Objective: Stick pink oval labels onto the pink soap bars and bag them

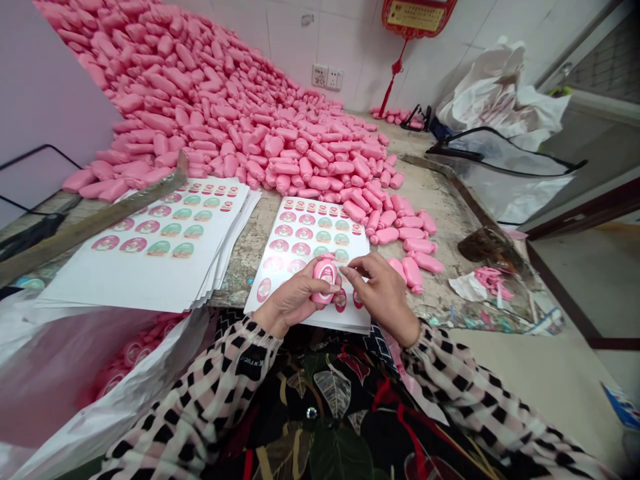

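My left hand (287,301) is closed around a small pink plastic bottle (325,272), held upright over the sticker sheet. An oval label shows on the bottle's front. Just to the right of the bottle is my right hand (389,293), its thumb and forefinger pinched together near the bottle's edge. Whatever those fingertips hold, if anything, is too small to make out. Beneath both hands lies a white sticker sheet (273,319) printed with rows of pink and green labels. Several loose pink bottles (411,275) rest close to the right hand.
A large heap of pink bottles (225,107) fills the back of the table. More sticker sheets (205,267) are stacked at left, under a wooden strip (100,220). A plastic bag (165,373) with pink items hangs at lower left. Scraps (470,287) lie at right.
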`<state>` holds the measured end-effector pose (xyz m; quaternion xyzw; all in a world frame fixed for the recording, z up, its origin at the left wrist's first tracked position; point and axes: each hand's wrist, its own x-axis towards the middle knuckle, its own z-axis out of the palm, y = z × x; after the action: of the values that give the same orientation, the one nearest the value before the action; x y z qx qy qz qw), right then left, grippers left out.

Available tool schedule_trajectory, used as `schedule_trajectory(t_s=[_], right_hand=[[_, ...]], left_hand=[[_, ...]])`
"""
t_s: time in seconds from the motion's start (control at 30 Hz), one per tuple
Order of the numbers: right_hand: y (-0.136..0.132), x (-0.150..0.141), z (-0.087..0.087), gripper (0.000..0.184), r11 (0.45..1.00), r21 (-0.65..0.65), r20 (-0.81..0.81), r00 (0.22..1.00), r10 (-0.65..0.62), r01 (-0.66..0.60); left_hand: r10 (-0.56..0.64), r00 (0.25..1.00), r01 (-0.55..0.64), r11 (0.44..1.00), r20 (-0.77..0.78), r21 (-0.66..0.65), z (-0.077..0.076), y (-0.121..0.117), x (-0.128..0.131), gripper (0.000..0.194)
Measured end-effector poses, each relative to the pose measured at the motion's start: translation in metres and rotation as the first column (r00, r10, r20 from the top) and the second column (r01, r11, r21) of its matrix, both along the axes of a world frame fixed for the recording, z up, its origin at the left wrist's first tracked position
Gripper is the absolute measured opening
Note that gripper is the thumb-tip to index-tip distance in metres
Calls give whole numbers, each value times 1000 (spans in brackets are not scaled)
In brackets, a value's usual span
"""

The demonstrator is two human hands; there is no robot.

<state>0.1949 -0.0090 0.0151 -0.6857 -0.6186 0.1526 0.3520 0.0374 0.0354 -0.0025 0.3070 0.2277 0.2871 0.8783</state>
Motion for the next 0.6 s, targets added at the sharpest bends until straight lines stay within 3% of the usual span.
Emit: schedule_trajectory(t_s=[0.1, 0.2, 0.3, 0.4, 0.47, 0.5, 0.6], right_hand=[[5, 0, 0, 33, 983, -178, -367, 930, -21, -48], [6, -7, -6, 40, 942, -278, -693, 718, -61, -188], [0, -20, -15, 34, 951, -233, -827, 556, -85, -201], [-9, -30, -23, 32, 949, -210, -868, 491, -70, -235], [-12, -30, -26, 32, 933, -209, -846, 533, -22, -294], [-13, -27, -26, 31, 925, -208, -806, 591, 21, -318], [-13, -6, -21, 25, 939, -208, -486, 862, 144, -274]], left_hand=[[-53, 999, 53, 999, 12, -3, 1, -2, 0, 57], [-133, 990, 134, 991, -52, 2, 6, -5, 0, 64], [-182, 962, 197, 979, -205, 54, 10, -12, -1, 72], [-159, 940, 199, 974, -303, 107, 8, -24, -4, 61], [-125, 945, 174, 974, -303, 143, 4, -33, -10, 47], [-109, 950, 160, 975, -292, 157, 2, -38, -17, 42], [-37, 951, 91, 982, -308, 165, 4, -47, -53, 40]])
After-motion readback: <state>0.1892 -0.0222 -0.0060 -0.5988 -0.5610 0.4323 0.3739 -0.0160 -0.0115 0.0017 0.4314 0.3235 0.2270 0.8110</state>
